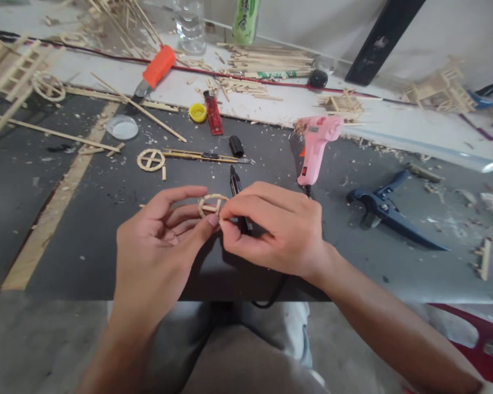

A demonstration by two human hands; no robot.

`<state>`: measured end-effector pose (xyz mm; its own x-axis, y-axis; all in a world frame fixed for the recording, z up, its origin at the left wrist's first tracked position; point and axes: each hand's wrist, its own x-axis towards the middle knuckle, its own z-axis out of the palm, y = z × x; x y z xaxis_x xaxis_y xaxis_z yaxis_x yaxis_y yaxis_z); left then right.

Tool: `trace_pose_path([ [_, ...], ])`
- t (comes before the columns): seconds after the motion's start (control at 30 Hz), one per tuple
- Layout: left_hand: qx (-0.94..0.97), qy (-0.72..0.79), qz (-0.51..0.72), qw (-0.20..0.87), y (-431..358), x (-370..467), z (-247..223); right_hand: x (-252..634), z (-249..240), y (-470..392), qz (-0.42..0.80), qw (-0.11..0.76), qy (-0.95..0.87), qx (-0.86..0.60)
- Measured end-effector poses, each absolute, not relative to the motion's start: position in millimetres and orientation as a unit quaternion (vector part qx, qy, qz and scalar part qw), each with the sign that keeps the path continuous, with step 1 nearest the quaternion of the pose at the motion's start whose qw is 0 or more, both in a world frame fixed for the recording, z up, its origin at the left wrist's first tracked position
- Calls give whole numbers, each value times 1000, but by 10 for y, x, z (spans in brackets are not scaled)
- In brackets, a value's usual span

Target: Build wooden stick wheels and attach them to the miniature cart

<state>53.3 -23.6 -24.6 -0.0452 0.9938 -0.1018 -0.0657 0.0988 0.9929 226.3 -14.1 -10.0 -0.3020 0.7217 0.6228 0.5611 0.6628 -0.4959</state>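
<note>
Stick wheel [209,208] over desk [82,219], likely part-built.
Left hand [156,241] clamped on it, right hand [275,227] pinching its 4 o'clock rim; some spokes in, remainder hidden; finished-looking wheel [151,160] at 10 o'clock.

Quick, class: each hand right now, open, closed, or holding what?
Left hand: holding a small wooden wheel, thumb at its rim.
Right hand: pinched closed at the wheel's rim; any separate piece cannot be told.

Wooden wheel [209,208] (partly) behind right grip [275,227]
</note>
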Motion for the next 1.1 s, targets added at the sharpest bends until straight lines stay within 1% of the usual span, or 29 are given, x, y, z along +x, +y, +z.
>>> trace_pose_path([
  [0.1,500,556,451,487,-237,456,-256,2251,-53,-170,285,485,-713,-419],
  [0.13,537,574,422,452,-238,431,-254,2257,-36,-184,353,486,-674,-430],
  [0.2,615,601,375,346,-250,395,-228,2278,-3,-215,461,480,-597,-448],
  [0.27,652,612,382,234,-283,385,-164,2300,24,-251,524,473,-541,-457],
  [0.3,651,610,402,209,-309,391,-119,2308,36,-270,543,473,-524,-456],
  [0.33,640,604,423,216,-339,404,-69,2313,46,-289,555,475,-512,-452],
  [0.37,623,598,438,251,-370,422,-19,2316,55,-308,565,476,-505,-447],
  [0.47,568,560,448,404,-448,495,99,2318,78,-355,589,477,-482,-440],
  [0.57,526,532,460,478,-479,560,133,2328,90,-369,627,469,-456,-424],
  [0.67,501,521,473,504,-479,593,114,2358,73,-344,666,457,-434,-399],
  [0.83,522,484,491,501,-438,593,88,2421,-16,-284,712,454,-393,-364],
  [1.1,505,382,447,632,-293,543,21,2488,-66,-239,748,437,-393,-307],
])
